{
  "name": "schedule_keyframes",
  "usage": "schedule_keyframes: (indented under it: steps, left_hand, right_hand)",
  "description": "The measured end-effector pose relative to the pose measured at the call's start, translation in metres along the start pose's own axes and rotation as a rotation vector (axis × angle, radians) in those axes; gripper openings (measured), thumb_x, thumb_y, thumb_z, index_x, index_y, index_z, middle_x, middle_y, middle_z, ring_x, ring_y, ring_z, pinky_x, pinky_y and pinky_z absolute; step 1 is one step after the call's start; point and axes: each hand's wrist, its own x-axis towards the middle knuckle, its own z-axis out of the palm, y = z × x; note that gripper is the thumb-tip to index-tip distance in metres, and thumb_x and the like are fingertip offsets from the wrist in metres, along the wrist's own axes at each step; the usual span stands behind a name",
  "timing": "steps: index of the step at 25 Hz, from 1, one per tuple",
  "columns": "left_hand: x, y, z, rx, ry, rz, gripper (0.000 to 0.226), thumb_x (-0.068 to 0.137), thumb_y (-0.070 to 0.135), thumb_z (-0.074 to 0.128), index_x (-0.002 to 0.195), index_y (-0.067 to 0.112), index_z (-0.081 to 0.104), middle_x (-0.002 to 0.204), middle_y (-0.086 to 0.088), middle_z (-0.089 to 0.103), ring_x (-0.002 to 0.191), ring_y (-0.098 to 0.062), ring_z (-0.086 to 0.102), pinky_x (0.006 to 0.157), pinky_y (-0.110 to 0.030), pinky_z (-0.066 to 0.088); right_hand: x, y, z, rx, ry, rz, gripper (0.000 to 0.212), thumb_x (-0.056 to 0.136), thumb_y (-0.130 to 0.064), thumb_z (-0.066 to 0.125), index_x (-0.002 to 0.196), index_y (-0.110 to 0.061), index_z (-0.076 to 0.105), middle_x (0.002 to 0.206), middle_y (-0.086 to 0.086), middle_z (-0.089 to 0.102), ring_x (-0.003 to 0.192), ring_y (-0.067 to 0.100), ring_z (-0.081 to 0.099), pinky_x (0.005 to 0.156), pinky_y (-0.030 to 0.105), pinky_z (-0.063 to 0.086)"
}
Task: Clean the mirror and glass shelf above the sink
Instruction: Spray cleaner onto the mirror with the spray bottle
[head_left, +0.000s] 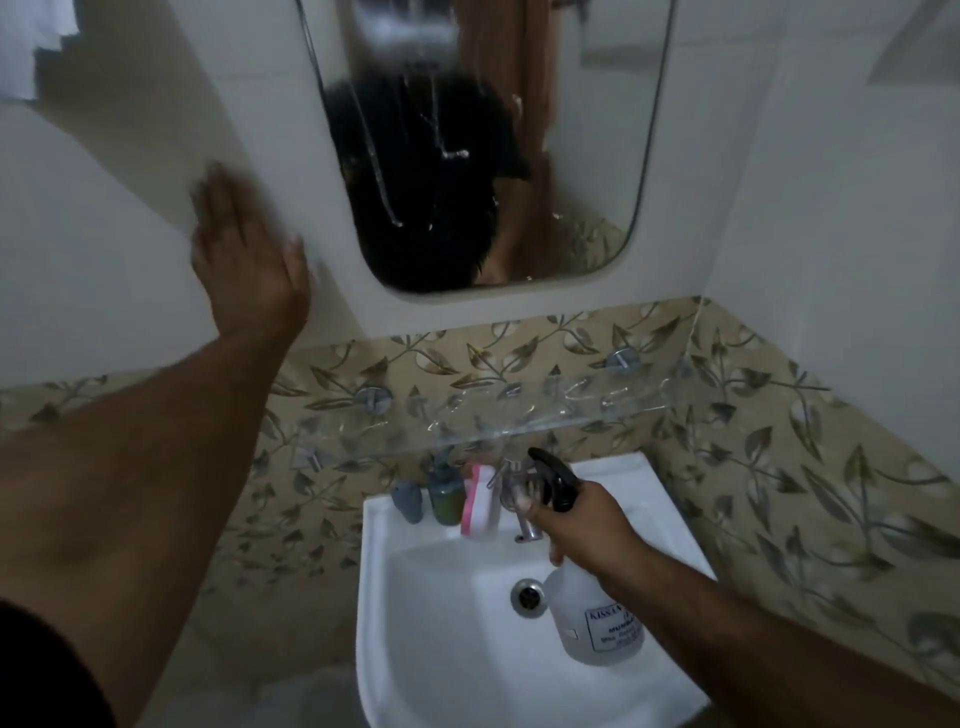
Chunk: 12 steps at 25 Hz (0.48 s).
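Above the white sink (410, 613), the mirror (483, 145) hangs on the pale wall, its rounded glass streaked with running drips and beads of liquid. Below it, the glass shelf (498, 415) juts from the leaf-patterned tiles on round metal mounts, clear and speckled with droplets. Left hand (244, 254) lies flat and spread on the wall beside the mirror. Right hand (582, 525) is clamped around the neck of a translucent spray bottle (602, 618) over the basin.
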Motion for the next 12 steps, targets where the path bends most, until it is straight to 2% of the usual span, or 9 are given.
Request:
schedule_keyframes:
  steps: [1, 2, 3, 5, 7, 8, 10, 12]
  left_hand:
    - [-0.038, -0.014, 0.015, -0.01, -0.044, -0.034, 0.072, 0.109, 0.047, 0.039, 0.171, 0.021, 0.014, 0.177, -0.014, 0.015, 0.167, -0.031, 0.01, 0.132, -0.049, 0.01]
    - [-0.08, -0.029, 0.028, -0.036, -0.097, -0.072, 0.064, 0.107, 0.046, 0.041, 0.164, 0.017, 0.031, 0.169, -0.02, 0.03, 0.159, -0.04, 0.027, 0.127, -0.054, 0.023]
    - [-0.116, -0.04, 0.04, -0.09, -0.162, -0.113, 0.058, 0.105, 0.044, 0.042, 0.152, 0.01, 0.047, 0.154, -0.026, 0.044, 0.145, -0.046, 0.042, 0.12, -0.056, 0.033]
    - [-0.157, -0.054, 0.054, -0.247, -0.256, -0.251, 0.054, 0.103, 0.041, 0.041, 0.13, 0.002, 0.065, 0.131, -0.03, 0.06, 0.125, -0.048, 0.055, 0.109, -0.053, 0.043]
    - [-0.156, -0.061, 0.064, -0.362, -0.312, -0.404, 0.053, 0.103, 0.038, 0.041, 0.123, -0.001, 0.072, 0.126, -0.032, 0.067, 0.121, -0.046, 0.06, 0.106, -0.048, 0.046]
    - [-0.153, -0.064, 0.066, -0.367, -0.334, -0.419, 0.051, 0.104, 0.036, 0.042, 0.121, -0.002, 0.073, 0.125, -0.032, 0.069, 0.12, -0.046, 0.062, 0.103, -0.046, 0.046]
    - [-0.15, -0.066, 0.064, -0.336, -0.329, -0.335, 0.047, 0.107, 0.031, 0.043, 0.118, -0.002, 0.074, 0.121, -0.031, 0.073, 0.116, -0.046, 0.066, 0.097, -0.044, 0.046]
    - [-0.151, -0.062, 0.061, -0.259, -0.296, -0.233, 0.048, 0.107, 0.031, 0.04, 0.114, -0.001, 0.074, 0.116, -0.03, 0.073, 0.111, -0.047, 0.067, 0.096, -0.048, 0.049]
  right_hand:
    - [0.002, 0.0, -0.001, -0.001, 0.0, -0.002, 0.029, 0.089, -0.036, 0.082, 0.104, -0.014, 0.071, 0.045, -0.004, 0.063, 0.04, 0.01, 0.058, 0.042, 0.019, 0.046]
    - [0.004, 0.0, -0.001, -0.002, 0.002, -0.004, 0.029, 0.089, -0.037, 0.082, 0.102, -0.014, 0.071, 0.046, -0.003, 0.063, 0.041, 0.012, 0.058, 0.043, 0.021, 0.046]
    - [0.006, 0.0, -0.001, -0.001, 0.008, -0.004, 0.028, 0.089, -0.038, 0.082, 0.099, -0.014, 0.071, 0.048, -0.003, 0.062, 0.042, 0.013, 0.058, 0.044, 0.022, 0.047]
    - [0.011, -0.003, 0.0, -0.013, 0.013, 0.003, 0.027, 0.089, -0.038, 0.082, 0.092, -0.014, 0.07, 0.049, 0.0, 0.061, 0.043, 0.015, 0.059, 0.047, 0.025, 0.049]
    - [0.018, -0.006, 0.002, -0.017, 0.028, 0.005, 0.028, 0.089, -0.036, 0.081, 0.083, -0.012, 0.07, 0.049, 0.002, 0.063, 0.043, 0.015, 0.061, 0.049, 0.024, 0.05]
    - [0.021, -0.008, 0.002, -0.004, 0.037, 0.007, 0.029, 0.09, -0.036, 0.081, 0.082, -0.011, 0.07, 0.049, 0.002, 0.065, 0.044, 0.015, 0.061, 0.05, 0.025, 0.051]
    - [0.026, -0.01, -0.002, 0.034, 0.071, -0.001, 0.03, 0.09, -0.035, 0.081, 0.092, -0.007, 0.072, 0.06, 0.012, 0.072, 0.05, 0.019, 0.064, 0.055, 0.03, 0.054]
    - [0.029, -0.008, -0.011, 0.057, 0.126, -0.025, 0.036, 0.09, -0.034, 0.082, 0.111, -0.006, 0.073, 0.082, 0.025, 0.077, 0.06, 0.024, 0.066, 0.063, 0.033, 0.055]
